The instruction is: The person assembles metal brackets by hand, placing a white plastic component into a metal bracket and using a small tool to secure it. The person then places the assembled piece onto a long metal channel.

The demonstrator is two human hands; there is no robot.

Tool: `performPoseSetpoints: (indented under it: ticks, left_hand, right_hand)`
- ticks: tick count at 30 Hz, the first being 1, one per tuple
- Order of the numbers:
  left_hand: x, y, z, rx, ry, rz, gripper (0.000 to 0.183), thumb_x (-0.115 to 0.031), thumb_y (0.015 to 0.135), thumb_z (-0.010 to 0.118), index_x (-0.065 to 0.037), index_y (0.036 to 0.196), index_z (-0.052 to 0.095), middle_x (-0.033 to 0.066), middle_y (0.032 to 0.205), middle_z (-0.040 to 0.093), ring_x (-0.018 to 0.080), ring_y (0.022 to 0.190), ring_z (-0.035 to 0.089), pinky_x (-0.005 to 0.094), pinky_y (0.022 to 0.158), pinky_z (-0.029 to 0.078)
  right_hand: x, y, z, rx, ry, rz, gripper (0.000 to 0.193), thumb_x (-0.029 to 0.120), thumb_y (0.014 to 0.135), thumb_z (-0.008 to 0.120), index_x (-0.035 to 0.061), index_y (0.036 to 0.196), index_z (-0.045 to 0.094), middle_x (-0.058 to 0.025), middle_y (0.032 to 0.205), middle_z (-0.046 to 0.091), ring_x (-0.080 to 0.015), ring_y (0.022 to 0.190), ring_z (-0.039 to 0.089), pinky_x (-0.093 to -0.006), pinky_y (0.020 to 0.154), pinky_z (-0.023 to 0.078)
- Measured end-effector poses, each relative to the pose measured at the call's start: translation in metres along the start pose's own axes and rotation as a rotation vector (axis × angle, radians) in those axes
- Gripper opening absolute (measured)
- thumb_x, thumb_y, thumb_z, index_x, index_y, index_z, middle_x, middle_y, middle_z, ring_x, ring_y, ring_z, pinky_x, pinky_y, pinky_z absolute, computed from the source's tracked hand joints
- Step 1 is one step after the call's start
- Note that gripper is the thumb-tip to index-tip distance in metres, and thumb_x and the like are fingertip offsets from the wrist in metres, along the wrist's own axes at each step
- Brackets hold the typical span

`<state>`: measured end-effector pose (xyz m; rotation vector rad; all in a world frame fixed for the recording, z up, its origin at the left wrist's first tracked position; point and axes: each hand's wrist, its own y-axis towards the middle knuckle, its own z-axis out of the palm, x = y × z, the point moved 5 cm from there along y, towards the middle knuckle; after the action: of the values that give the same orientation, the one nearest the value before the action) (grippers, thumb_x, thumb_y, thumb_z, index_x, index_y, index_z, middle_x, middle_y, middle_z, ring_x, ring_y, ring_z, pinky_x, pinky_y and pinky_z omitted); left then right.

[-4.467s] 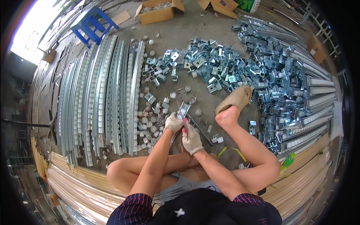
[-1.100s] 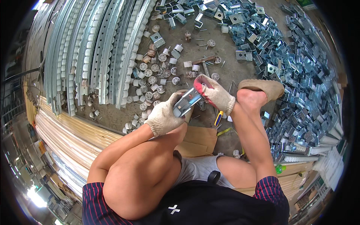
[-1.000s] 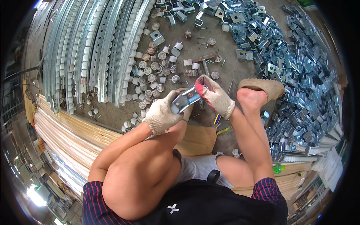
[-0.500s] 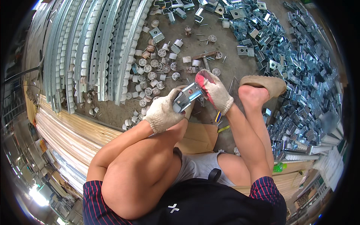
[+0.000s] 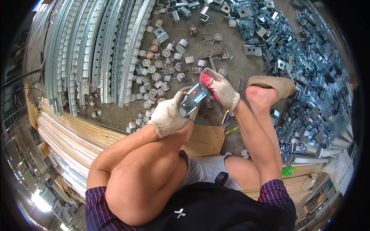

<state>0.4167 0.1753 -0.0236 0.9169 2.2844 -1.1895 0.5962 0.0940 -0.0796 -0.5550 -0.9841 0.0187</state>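
Observation:
A shiny bent metal bracket [image 5: 192, 99] with a round hole is held tilted above my lower leg. My left hand [image 5: 168, 114], in a cream knitted glove, is closed round its lower left end. At the bracket's upper right end, my right hand [image 5: 221, 91], in a cream glove with a red palm, is closed with its fingers against the metal. Whether those fingers also pinch a small part is hidden. Beyond my hands, white spoked rollers [image 5: 158, 64] lie scattered on the floor. A T-shaped tool like a hammer [image 5: 211, 54] lies among them.
Long metal tracks [image 5: 102, 50] lined with white rollers lie at left. Loose metal brackets [image 5: 308, 77] are heaped at right. Wrapped pale lengths [image 5: 69, 133] run along the lower left. Cardboard [image 5: 203, 140] and a yellow-and-blue handle [image 5: 226, 117] lie near my legs.
Both hands keep their hold on the bracket. My right hand and its fingers have shifted slightly at the bracket's upper end, and the bracket has tilted a little.

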Motion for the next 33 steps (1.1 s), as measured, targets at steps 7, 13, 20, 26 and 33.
performPoseSetpoints:
  ticks: [7, 13, 20, 26, 33]
  left_hand:
    - [-0.006, -0.003, -0.003, -0.023, -0.078, 0.018, 0.069, -0.018, 0.081, 0.078, -0.015, 0.146, 0.051, 0.0221, 0.104, 0.077, 0.0447, 0.096, 0.074, 0.0516, 0.082, 0.06]
    - [-0.011, -0.003, -0.005, -0.022, -0.121, 0.0, 0.071, -0.017, 0.081, 0.075, -0.02, 0.148, 0.052, 0.0224, 0.106, 0.076, 0.0445, 0.098, 0.074, 0.0512, 0.083, 0.059]
    - [-0.019, -0.003, -0.007, 0.01, -0.043, -0.084, 0.071, -0.021, 0.08, 0.076, -0.02, 0.147, 0.053, 0.0223, 0.105, 0.076, 0.0455, 0.099, 0.073, 0.0513, 0.085, 0.059]
    - [-0.007, 0.004, -0.001, -0.002, -0.039, -0.084, 0.075, -0.026, 0.078, 0.079, -0.019, 0.148, 0.053, 0.0228, 0.105, 0.076, 0.045, 0.1, 0.073, 0.0496, 0.088, 0.059]
    - [0.007, 0.018, -0.024, -0.04, -0.084, -0.079, 0.079, -0.029, 0.074, 0.084, -0.019, 0.147, 0.056, 0.0203, 0.109, 0.075, 0.0384, 0.101, 0.074, 0.0456, 0.091, 0.056]
  right_hand:
    - [0.004, 0.005, -0.003, 0.193, -0.202, 0.06, 0.034, 0.027, 0.108, 0.065, 0.0052, 0.134, 0.062, 0.0034, 0.107, 0.066, -0.0026, 0.086, 0.059, -0.0209, 0.068, 0.048]
    - [0.012, -0.002, 0.007, 0.017, -0.224, 0.17, 0.033, 0.033, 0.107, 0.067, 0.0053, 0.124, 0.063, 0.0064, 0.092, 0.061, -0.0001, 0.071, 0.05, -0.0203, 0.056, 0.039]
    - [0.01, -0.004, 0.016, 0.058, -0.162, 0.199, 0.022, 0.027, 0.112, 0.059, 0.0052, 0.11, 0.063, 0.0, 0.093, 0.068, -0.0069, 0.08, 0.061, -0.0261, 0.072, 0.05]
    - [0.008, 0.001, 0.009, 0.081, -0.223, 0.305, 0.027, 0.034, 0.11, 0.06, 0.0079, 0.118, 0.064, -0.0007, 0.092, 0.069, -0.0069, 0.071, 0.06, -0.0218, 0.06, 0.046]
    - [-0.021, 0.004, -0.093, -0.382, -1.311, 0.283, 0.067, 0.06, 0.101, 0.06, 0.0028, 0.136, 0.056, -0.0239, 0.129, 0.067, -0.0372, 0.104, 0.074, -0.0492, 0.087, 0.06]
